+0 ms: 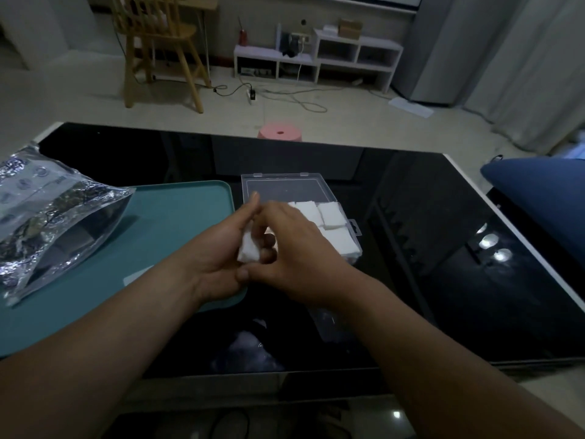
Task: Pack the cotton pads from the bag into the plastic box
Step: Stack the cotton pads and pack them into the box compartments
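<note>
Both hands meet over the tray edge: my left hand grips a stack of cotton pads, my right hand seemingly pinching it; other pads lie in the plastic box.

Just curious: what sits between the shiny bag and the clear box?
Head view: a bare stretch of the teal tray separates the bag from the plastic box.

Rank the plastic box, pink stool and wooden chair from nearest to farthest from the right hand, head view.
1. plastic box, right beside the right hand.
2. pink stool, beyond the far edge of the table.
3. wooden chair, far back left.
</note>
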`<state>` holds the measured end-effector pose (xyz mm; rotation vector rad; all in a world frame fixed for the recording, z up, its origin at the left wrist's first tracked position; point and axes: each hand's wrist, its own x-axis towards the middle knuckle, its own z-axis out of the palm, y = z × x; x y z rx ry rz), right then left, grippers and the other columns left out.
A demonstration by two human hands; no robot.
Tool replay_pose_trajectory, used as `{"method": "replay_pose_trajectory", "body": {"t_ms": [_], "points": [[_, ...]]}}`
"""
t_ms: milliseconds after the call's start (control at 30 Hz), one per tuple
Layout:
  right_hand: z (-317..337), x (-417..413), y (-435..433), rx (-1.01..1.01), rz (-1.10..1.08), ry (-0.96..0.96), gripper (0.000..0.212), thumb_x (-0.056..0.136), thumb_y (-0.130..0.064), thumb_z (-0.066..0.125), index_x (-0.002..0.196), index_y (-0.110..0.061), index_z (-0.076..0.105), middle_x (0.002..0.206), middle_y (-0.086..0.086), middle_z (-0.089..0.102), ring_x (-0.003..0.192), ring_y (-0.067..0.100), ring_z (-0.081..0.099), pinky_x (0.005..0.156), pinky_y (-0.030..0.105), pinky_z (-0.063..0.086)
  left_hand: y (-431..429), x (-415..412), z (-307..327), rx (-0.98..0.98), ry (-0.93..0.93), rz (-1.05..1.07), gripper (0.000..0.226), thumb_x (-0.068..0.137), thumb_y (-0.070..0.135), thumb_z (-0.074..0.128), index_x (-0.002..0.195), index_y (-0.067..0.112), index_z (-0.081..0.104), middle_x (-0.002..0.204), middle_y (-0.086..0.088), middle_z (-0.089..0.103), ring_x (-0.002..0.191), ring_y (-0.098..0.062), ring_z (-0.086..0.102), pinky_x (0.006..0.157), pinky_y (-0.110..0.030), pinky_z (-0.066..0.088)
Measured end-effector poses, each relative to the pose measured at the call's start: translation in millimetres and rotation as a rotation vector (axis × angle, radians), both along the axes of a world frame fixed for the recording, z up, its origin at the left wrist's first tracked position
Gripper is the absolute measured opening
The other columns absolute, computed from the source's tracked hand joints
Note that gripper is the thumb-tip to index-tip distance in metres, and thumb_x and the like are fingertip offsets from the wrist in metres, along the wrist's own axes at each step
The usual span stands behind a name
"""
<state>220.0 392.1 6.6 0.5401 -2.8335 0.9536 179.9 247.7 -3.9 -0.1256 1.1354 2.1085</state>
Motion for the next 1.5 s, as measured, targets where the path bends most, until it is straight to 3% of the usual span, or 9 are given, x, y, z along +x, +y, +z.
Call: {"method": "replay_pose_trajectory", "body": {"t_ms": [100, 167, 333, 467, 600, 833, 967, 1100, 1500], "points": [[7, 1, 14, -0.196, -0.209, -0.109, 0.037, 0.088, -0.050, 0.074, 0.115, -0.029, 0.058, 0.115, -0.012, 0.059, 0.104, 0.004, 0.057, 0.084, 0.027, 0.048, 9, -6, 6, 0.016, -0.037, 0.094, 0.053, 0.094, 0.068, 0.051, 0.115, 0.020, 0.063, 0.097, -0.007, 0.066, 0.078, -0.019, 0.065, 0.061, -0.035, 0.060], [12, 0, 28, -0.297, -0.360, -0.145, 0.017, 0.100, -0.042, 0.064, 0.105, -0.026, 0.060, 0.101, -0.009, 0.065, 0.091, 0.004, 0.062, 0.073, 0.025, 0.047, 16, -7, 12, 0.012, -0.040, 0.126, 0.050, 0.097, 0.065, 0.048, 0.115, 0.019, 0.058, 0.105, -0.010, 0.064, 0.077, -0.023, 0.062, 0.070, -0.046, 0.061], [12, 4, 36, -0.337, -0.354, -0.172, 0.018, 0.097, -0.042, 0.068, 0.096, -0.025, 0.061, 0.089, -0.009, 0.066, 0.075, -0.006, 0.062, 0.061, 0.007, 0.043, 37, -5, 13, -0.006, -0.012, 0.128, 0.034, 0.107, 0.042, 0.038, 0.117, 0.014, 0.056, 0.116, -0.015, 0.067, 0.097, -0.029, 0.069, 0.078, -0.050, 0.060], [4, 4, 34, -0.200, -0.412, -0.076, 0.012, 0.094, -0.028, 0.072, 0.095, -0.026, 0.061, 0.089, -0.010, 0.065, 0.081, 0.005, 0.064, 0.071, 0.025, 0.056, 50, -4, 9, -0.080, 0.044, 0.189, 0.035, 0.099, 0.022, 0.044, 0.125, 0.007, 0.062, 0.117, -0.016, 0.068, 0.100, -0.029, 0.070, 0.074, -0.044, 0.060], [3, 3, 37, -0.161, -0.452, -0.040, 0.009, 0.096, -0.022, 0.068, 0.092, -0.026, 0.061, 0.085, -0.011, 0.064, 0.078, 0.004, 0.062, 0.072, 0.026, 0.056, 62, 3, 11, -0.257, 0.197, 0.254, 0.030, 0.102, 0.007, 0.041, 0.121, 0.012, 0.063, 0.120, -0.014, 0.066, 0.106, -0.027, 0.067, 0.071, -0.037, 0.063], [1, -3, 55, -0.187, -0.487, -0.049, 0.012, 0.094, -0.018, 0.070, 0.091, -0.025, 0.060, 0.091, -0.010, 0.064, 0.081, 0.000, 0.059, 0.064, 0.015, 0.041, 70, 5, 9, -0.540, 0.442, 0.188, 0.035, 0.101, 0.010, 0.045, 0.127, 0.028, 0.060, 0.119, -0.001, 0.063, 0.102, -0.023, 0.066, 0.084, -0.044, 0.063], [6, -12, 85, -0.223, -0.582, -0.058, 0.011, 0.097, -0.020, 0.070, 0.101, -0.024, 0.061, 0.100, -0.011, 0.062, 0.089, 0.002, 0.059, 0.068, 0.016, 0.046, 60, -2, -5, -0.903, 0.938, 0.155, 0.030, 0.102, 0.021, 0.050, 0.129, 0.029, 0.059, 0.124, 0.009, 0.064, 0.112, -0.013, 0.060, 0.097, -0.036, 0.050], [6, -14, 117, -0.266, -0.663, -0.108, 0.011, 0.096, -0.017, 0.070, 0.106, -0.020, 0.066, 0.102, -0.005, 0.067, 0.089, 0.007, 0.064, 0.064, 0.019, 0.046, 55, 3, -20, -1.291, 1.356, -0.136, 0.029, 0.102, 0.034, 0.047, 0.125, 0.033, 0.063, 0.132, 0.007, 0.061, 0.125, -0.020, 0.052, 0.106, -0.044, 0.037], [-17, -25, 107, 0.149, -0.544, -0.214, 0.011, 0.092, -0.017, 0.069, 0.092, -0.027, 0.065, 0.096, -0.008, 0.066, 0.090, 0.014, 0.065, 0.082, 0.039, 0.059, 47, 7, -36, -1.413, 1.479, -0.221, 0.026, 0.102, 0.041, 0.042, 0.114, 0.034, 0.063, 0.116, 0.010, 0.063, 0.115, -0.019, 0.055, 0.102, -0.044, 0.037]]}}
